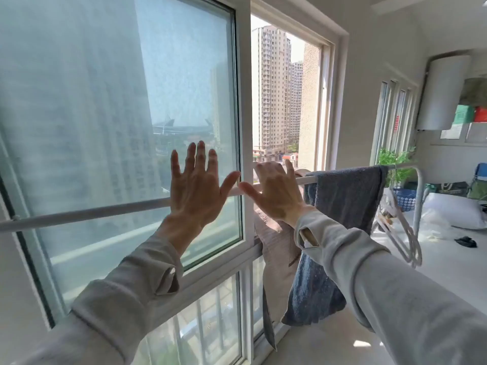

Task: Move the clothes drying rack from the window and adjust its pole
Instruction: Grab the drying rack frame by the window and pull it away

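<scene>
The left hand [196,183] is spread flat against the window pane [105,114], fingers splayed, holding nothing. The right hand [274,189] is also open, palm toward the white window frame [245,101], gripping nothing. The rack's white pole [87,213] runs across in front of the glass, behind both hands. A blue towel [345,196] and a beige cloth [279,248] hang over it; white hangers [403,233] dangle near its right upright.

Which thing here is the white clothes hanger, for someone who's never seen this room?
Follow the white pole rightward across the window, past the blue towel. Near its far end hangs the hanger, an empty, thin plastic frame, unlike the cloth draped beside it.
</scene>
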`<state>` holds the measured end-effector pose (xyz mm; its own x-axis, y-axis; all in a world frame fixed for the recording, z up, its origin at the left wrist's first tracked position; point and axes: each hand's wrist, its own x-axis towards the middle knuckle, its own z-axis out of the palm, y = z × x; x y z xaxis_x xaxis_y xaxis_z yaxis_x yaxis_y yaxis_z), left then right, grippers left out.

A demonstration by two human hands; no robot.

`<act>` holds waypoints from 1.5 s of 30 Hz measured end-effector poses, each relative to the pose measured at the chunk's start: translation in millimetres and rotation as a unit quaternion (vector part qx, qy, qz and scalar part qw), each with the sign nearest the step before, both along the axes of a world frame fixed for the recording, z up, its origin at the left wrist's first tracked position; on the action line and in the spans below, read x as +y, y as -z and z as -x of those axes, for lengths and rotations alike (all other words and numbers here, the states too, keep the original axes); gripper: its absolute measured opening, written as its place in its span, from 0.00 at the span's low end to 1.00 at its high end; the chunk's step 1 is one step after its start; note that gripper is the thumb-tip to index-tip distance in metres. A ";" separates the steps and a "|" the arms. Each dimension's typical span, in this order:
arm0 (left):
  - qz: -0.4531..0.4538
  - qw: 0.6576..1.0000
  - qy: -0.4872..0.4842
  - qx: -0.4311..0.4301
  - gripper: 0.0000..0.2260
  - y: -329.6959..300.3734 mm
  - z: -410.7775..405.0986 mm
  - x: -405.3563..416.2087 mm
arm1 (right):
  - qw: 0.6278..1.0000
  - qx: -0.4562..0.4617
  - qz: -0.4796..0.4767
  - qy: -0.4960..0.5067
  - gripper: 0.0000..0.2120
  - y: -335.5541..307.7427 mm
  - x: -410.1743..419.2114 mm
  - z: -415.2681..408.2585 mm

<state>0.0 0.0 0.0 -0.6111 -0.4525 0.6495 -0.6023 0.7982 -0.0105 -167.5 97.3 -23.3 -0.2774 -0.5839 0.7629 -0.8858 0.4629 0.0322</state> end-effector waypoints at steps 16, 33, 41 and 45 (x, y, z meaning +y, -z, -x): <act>0.105 0.978 -0.173 0.056 0.35 29.4 -218.2 -127.5 | 0.991 0.082 0.021 -0.100 0.40 2.2 -55.0 -12.3; -0.361 0.843 -0.088 0.390 0.48 90.8 -272.6 -236.0 | 0.987 0.150 -0.029 -0.047 0.40 -13.4 -17.7 6.8; -0.467 0.824 -0.036 0.319 0.45 137.9 -214.6 -342.9 | 0.994 0.100 -0.050 -0.008 0.36 -11.5 18.6 55.1; -0.485 0.829 -0.051 0.275 0.44 144.6 -219.7 -348.2 | 0.995 0.069 -0.078 0.000 0.37 -10.5 22.5 80.9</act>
